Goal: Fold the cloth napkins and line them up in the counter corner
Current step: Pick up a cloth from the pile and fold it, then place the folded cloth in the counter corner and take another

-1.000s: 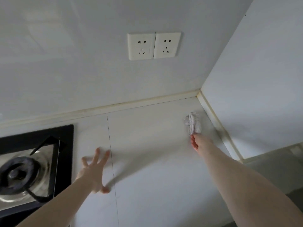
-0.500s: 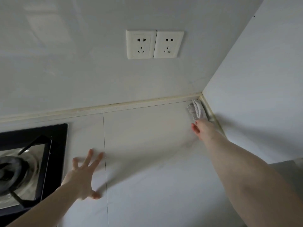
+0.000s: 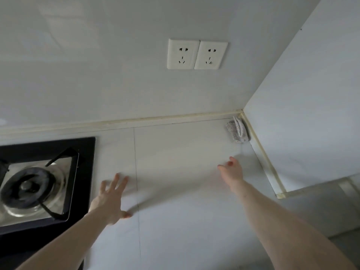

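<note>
- I see the folded napkin point(image 3: 237, 129) in the counter corner point(image 3: 240, 115), its long axis along the right wall.
- My right hand point(image 3: 231, 170) is nearer, fingers apart, empty; the napkin lies beyond it.
- My left hand point(image 3: 109, 199) is spread flat, holding nothing.

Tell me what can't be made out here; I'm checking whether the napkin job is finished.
All from the head view:
- Other napkins: only one folded napkin shows, in the corner; the counter nearer the person is cut off by the bottom edge.
- Napkin's folds: too small to count.
- Right hand: motion-blurred, fingertips unclear.
- Gas stove: cut off by the left edge.
- Left hand: its palm is hidden, facing down.
</note>
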Motion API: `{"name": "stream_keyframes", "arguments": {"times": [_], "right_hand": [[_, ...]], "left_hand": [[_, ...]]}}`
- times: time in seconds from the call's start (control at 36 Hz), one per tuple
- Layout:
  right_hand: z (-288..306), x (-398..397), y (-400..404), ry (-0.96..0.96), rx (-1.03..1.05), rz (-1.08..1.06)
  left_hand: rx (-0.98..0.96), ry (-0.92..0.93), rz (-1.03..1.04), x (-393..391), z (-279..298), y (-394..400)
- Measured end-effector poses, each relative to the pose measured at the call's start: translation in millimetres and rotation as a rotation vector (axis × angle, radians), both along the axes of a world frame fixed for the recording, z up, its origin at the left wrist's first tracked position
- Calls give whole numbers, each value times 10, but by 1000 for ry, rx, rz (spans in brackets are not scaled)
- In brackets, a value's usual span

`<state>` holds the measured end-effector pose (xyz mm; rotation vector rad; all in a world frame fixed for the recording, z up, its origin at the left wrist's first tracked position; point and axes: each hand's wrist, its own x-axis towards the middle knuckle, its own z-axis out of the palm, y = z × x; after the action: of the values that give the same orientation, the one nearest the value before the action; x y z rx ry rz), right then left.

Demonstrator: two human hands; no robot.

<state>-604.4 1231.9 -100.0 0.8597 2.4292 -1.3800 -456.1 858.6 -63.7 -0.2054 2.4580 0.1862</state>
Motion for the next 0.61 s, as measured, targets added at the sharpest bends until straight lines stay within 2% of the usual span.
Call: {"name": "stream_keyframes", "arguments": {"times": [0.08,0.17,0.25,0.36,0.5,0.61], "right_hand": [[82,353,-162,-66,289,242],[48,823,-423,-19,545,491],[110,1267,-744,-31,657,571],[246,1701,-1096,-158,572,719],[422,2055,-1480,-255,483,934],[660,2455,-1959,-157,269,895]], "left_hand": [[19,27,22,83,1,-12],[22,46,42,147,6,33],[13,56,20,286,28,58],[41,-7,-32,618,232,29],[214,35,64,1325,540,-95],[293,173,206,2047,756,-357]]}}
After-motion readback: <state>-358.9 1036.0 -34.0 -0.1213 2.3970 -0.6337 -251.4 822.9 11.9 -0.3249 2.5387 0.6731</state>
